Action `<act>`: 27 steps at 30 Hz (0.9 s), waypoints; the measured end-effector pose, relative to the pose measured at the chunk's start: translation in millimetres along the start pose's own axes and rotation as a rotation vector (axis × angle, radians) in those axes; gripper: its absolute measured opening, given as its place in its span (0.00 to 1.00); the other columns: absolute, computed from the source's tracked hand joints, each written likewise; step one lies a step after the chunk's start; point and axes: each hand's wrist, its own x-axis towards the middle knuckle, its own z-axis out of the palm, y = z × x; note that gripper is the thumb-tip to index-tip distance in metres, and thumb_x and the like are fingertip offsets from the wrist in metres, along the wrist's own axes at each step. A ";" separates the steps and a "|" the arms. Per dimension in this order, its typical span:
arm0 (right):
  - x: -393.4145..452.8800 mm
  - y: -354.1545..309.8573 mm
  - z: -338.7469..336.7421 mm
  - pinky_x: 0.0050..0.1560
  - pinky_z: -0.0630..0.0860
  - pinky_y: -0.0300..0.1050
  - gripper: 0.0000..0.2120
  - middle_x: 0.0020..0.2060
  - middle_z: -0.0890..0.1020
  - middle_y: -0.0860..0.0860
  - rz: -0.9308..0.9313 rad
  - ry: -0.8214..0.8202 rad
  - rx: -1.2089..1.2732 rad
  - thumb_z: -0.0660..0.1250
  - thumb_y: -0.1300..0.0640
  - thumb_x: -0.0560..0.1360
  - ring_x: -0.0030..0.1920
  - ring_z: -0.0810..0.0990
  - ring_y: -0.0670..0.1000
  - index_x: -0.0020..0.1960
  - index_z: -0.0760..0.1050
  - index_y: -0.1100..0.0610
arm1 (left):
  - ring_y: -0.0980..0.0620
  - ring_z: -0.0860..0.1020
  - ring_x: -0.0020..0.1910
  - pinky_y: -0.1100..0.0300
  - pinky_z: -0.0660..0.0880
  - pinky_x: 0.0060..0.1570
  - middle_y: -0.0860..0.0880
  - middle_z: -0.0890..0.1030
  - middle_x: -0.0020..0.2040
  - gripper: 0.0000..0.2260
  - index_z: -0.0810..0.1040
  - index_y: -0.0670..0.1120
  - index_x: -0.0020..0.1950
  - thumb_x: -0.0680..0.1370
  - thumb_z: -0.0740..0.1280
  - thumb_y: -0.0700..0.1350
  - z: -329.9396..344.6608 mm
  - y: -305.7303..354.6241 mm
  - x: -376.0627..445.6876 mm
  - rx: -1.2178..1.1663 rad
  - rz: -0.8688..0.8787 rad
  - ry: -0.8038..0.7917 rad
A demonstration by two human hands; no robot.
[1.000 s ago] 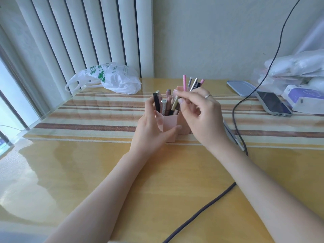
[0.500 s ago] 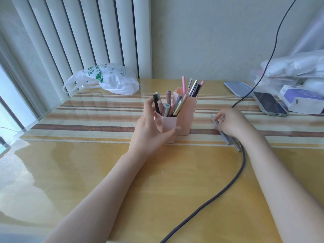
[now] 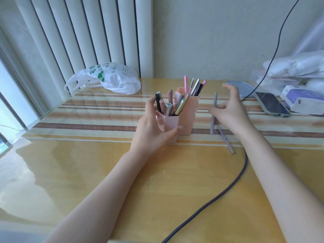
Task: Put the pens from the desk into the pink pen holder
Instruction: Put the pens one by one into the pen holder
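Observation:
The pink pen holder [image 3: 188, 118] stands mid-desk, its two compartments filled with several pens and pencils. My left hand [image 3: 150, 130] wraps the lower front compartment from the left. My right hand [image 3: 229, 109] is to the holder's right, blurred, pinching a grey pen [image 3: 214, 109] that stands nearly upright above the desk. A second grey pen [image 3: 226, 140] lies on the desk just below that hand, pointing toward the front right.
A dark cable [image 3: 228, 190] curls across the desk's front right. A white plastic bag [image 3: 112, 79] sits at the back left. A phone [image 3: 270, 104], a blue case [image 3: 243, 88], a white box [image 3: 305, 100] and plastic bags occupy the back right.
My right hand left the holder, reached down to the pens on the desk at the right, and now lifts one grey pen upright. My left hand has kept hold of the holder.

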 end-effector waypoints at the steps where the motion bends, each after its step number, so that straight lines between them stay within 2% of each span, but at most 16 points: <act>1: 0.3 -3.5 -1.2 0.39 0.81 0.48 0.36 0.45 0.79 0.58 -0.005 0.037 0.113 0.67 0.66 0.72 0.40 0.81 0.54 0.72 0.56 0.43 | 0.50 0.78 0.54 0.50 0.77 0.46 0.51 0.78 0.59 0.40 0.57 0.49 0.68 0.64 0.75 0.57 -0.1 -0.2 0.1 0.002 0.003 0.002; 3: -0.9 -10.2 -2.6 0.37 0.82 0.43 0.37 0.45 0.77 0.56 -0.054 0.087 0.329 0.64 0.71 0.73 0.38 0.81 0.52 0.73 0.55 0.43 | 0.50 0.78 0.54 0.49 0.77 0.46 0.51 0.78 0.60 0.40 0.57 0.49 0.69 0.64 0.75 0.57 0.0 -0.6 0.5 0.005 0.002 0.003; 5: -3.0 -16.3 -3.7 0.39 0.81 0.41 0.38 0.41 0.74 0.53 -0.154 0.141 0.493 0.61 0.74 0.73 0.37 0.80 0.52 0.73 0.56 0.45 | 0.50 0.78 0.55 0.50 0.77 0.47 0.51 0.77 0.60 0.40 0.57 0.48 0.69 0.64 0.75 0.57 0.5 -1.1 0.8 0.007 0.003 0.000; 7: -7.1 -21.6 -4.1 0.43 0.82 0.46 0.36 0.41 0.75 0.52 -0.279 0.209 0.588 0.61 0.74 0.74 0.39 0.82 0.56 0.74 0.55 0.48 | 0.50 0.78 0.54 0.51 0.76 0.47 0.52 0.77 0.60 0.40 0.57 0.48 0.68 0.65 0.74 0.57 0.9 -1.2 0.9 0.014 0.009 0.000; 9: -14.3 -28.3 -4.0 0.45 0.83 0.54 0.34 0.43 0.77 0.53 -0.423 0.318 0.579 0.61 0.71 0.75 0.37 0.84 0.59 0.75 0.52 0.53 | 0.50 0.78 0.53 0.51 0.77 0.47 0.52 0.78 0.59 0.40 0.57 0.49 0.68 0.64 0.74 0.57 0.9 -1.3 1.2 0.019 0.010 0.004; 11: -22.8 -37.8 -3.6 0.42 0.83 0.56 0.32 0.50 0.77 0.58 -0.571 0.423 0.538 0.61 0.69 0.76 0.35 0.83 0.59 0.74 0.49 0.58 | 0.49 0.78 0.53 0.50 0.77 0.47 0.52 0.78 0.58 0.40 0.56 0.49 0.68 0.65 0.74 0.57 0.6 -1.6 1.4 0.018 0.008 0.003; 12: -26.6 -42.5 -3.1 0.41 0.83 0.54 0.32 0.58 0.75 0.62 -0.639 0.448 0.537 0.61 0.68 0.77 0.39 0.83 0.58 0.74 0.49 0.60 | 0.49 0.78 0.53 0.50 0.76 0.48 0.52 0.78 0.58 0.40 0.57 0.49 0.68 0.65 0.75 0.57 0.7 -1.7 1.2 0.018 0.010 0.003; 14: -32.7 -50.6 0.0 0.40 0.83 0.51 0.32 0.72 0.59 0.65 -0.760 0.450 0.541 0.62 0.70 0.77 0.49 0.80 0.55 0.74 0.47 0.63 | 0.49 0.78 0.53 0.52 0.76 0.47 0.52 0.78 0.57 0.40 0.57 0.48 0.69 0.65 0.76 0.55 1.2 -2.1 0.8 0.019 0.015 0.000; 15: -36.5 -54.2 3.4 0.41 0.84 0.50 0.32 0.74 0.53 0.64 -0.799 0.442 0.532 0.63 0.71 0.77 0.52 0.79 0.54 0.74 0.47 0.66 | 0.49 0.78 0.52 0.54 0.76 0.46 0.52 0.78 0.56 0.40 0.57 0.47 0.69 0.65 0.77 0.54 1.4 -2.4 0.7 0.023 0.016 0.000; 16: -40.8 -57.3 8.0 0.41 0.84 0.51 0.32 0.74 0.52 0.61 -0.822 0.426 0.520 0.63 0.72 0.77 0.54 0.78 0.53 0.74 0.47 0.68 | 0.49 0.78 0.50 0.55 0.75 0.44 0.53 0.77 0.55 0.40 0.57 0.46 0.69 0.66 0.77 0.53 1.5 -2.3 0.6 0.028 0.018 0.001; 19: -52.8 -60.4 23.8 0.43 0.84 0.51 0.31 0.71 0.57 0.51 -0.841 0.349 0.510 0.64 0.73 0.77 0.54 0.79 0.51 0.73 0.51 0.69 | 0.50 0.78 0.51 0.55 0.75 0.45 0.52 0.78 0.56 0.40 0.58 0.47 0.69 0.65 0.76 0.55 1.4 -1.7 1.0 0.010 0.016 0.001; 21: -58.1 -59.5 32.1 0.45 0.84 0.52 0.28 0.68 0.65 0.42 -0.827 0.293 0.523 0.64 0.73 0.76 0.52 0.81 0.52 0.71 0.55 0.66 | 0.50 0.78 0.51 0.54 0.75 0.46 0.51 0.78 0.57 0.40 0.58 0.47 0.69 0.65 0.75 0.55 1.4 -1.1 0.9 -0.002 0.017 0.000; 23: -59.3 -55.9 39.1 0.48 0.83 0.56 0.27 0.59 0.75 0.36 -0.800 0.240 0.536 0.65 0.74 0.75 0.47 0.84 0.54 0.69 0.57 0.62 | 0.49 0.78 0.49 0.54 0.75 0.44 0.51 0.78 0.55 0.40 0.58 0.47 0.69 0.65 0.74 0.56 1.3 -0.7 0.7 -0.008 0.013 -0.001; 25: -58.1 -50.6 44.0 0.52 0.81 0.58 0.26 0.52 0.81 0.37 -0.756 0.215 0.519 0.65 0.73 0.76 0.46 0.85 0.54 0.65 0.60 0.55 | 0.49 0.78 0.49 0.55 0.75 0.44 0.51 0.78 0.55 0.40 0.58 0.47 0.69 0.64 0.74 0.56 1.4 -0.7 0.6 -0.011 0.011 -0.004; 27: -53.7 -44.4 47.6 0.53 0.81 0.50 0.18 0.46 0.83 0.47 -0.732 0.175 0.433 0.66 0.69 0.77 0.47 0.85 0.49 0.60 0.67 0.54 | 0.50 0.78 0.47 0.55 0.74 0.44 0.50 0.78 0.55 0.40 0.57 0.46 0.69 0.65 0.74 0.56 1.1 -0.8 0.2 -0.003 0.022 -0.009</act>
